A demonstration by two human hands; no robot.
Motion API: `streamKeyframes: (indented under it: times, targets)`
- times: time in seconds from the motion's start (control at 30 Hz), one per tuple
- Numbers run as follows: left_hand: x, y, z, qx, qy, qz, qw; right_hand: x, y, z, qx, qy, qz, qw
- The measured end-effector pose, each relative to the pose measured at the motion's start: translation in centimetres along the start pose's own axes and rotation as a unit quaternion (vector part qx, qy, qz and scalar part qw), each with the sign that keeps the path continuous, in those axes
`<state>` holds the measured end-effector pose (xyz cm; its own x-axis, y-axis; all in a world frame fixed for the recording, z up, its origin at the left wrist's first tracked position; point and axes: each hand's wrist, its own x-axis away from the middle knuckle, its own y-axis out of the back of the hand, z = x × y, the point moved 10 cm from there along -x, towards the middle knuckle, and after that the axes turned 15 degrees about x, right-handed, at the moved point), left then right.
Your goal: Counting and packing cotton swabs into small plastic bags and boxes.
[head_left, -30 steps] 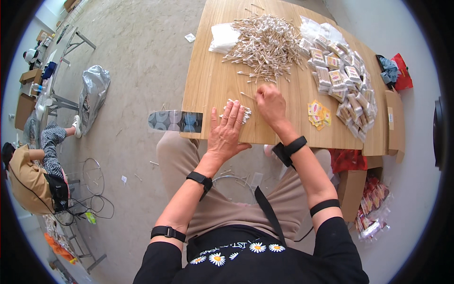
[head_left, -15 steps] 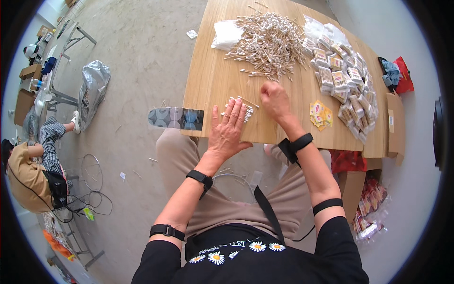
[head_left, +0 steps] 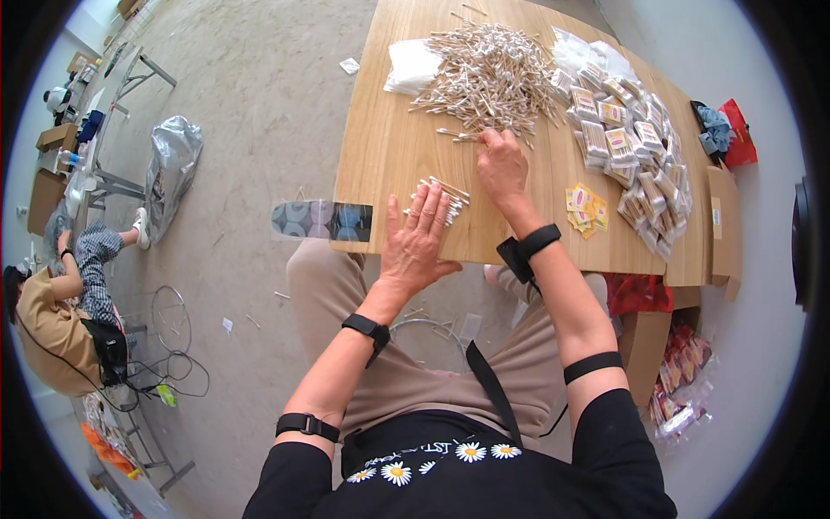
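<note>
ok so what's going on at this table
Someone's left hand lies flat over a small bunch of cotton swabs on the wooden table. Their right hand is at the near edge of a big loose pile of swabs; whether it grips one is hard to tell. To the right lie many filled packets, with some yellow cards nearer the person.

The tabletop [head_left: 380, 156] looks smooth wood, the swabs [head_left: 497, 78] matt wood and cotton, the packets [head_left: 621, 147] glossy plastic.
</note>
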<state>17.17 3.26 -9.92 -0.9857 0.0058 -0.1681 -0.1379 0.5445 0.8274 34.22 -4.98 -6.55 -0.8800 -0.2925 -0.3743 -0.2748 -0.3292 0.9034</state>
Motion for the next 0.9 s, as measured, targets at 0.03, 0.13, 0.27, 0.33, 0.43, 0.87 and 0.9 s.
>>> streamKeyframes:
  times: [0.03, 0.13, 0.27, 0.33, 0.43, 0.87, 0.9]
  targets:
    - [0.0, -0.1, 0.0, 0.0, 0.001, 0.004, 1.0, -0.4, -0.7, 0.2, 0.023, 0.008, 0.022, 0.999]
    - [0.0, -0.1, -0.2, -0.002, 0.005, 0.009, 1.0, -1.0, -1.8, 0.4, 0.051, 0.022, 0.05, 0.997]
    - [-0.1, -0.1, -0.2, -0.007, 0.005, 0.013, 1.0, -0.9, -2.2, 0.9, 0.079, 0.068, 0.041, 0.994]
    - [-0.1, -0.1, -0.1, -0.006, 0.007, 0.014, 1.0, -0.2, -1.9, 2.2, 0.097, 0.108, 0.032, 0.989]
    - [-0.1, -0.1, 0.0, -0.008, 0.008, 0.014, 1.0, 2.0, -1.2, 4.6, 0.112, 0.175, 0.035, 0.978]
    - [0.0, -0.1, -0.1, -0.002, -0.003, -0.001, 1.0, 5.1, 0.0, 3.3, -0.015, 0.118, 0.091, 0.989]
    - [0.0, 0.0, -0.2, -0.003, -0.005, -0.001, 1.0, 5.3, -0.3, 3.4, -0.02, 0.119, 0.101, 0.988]
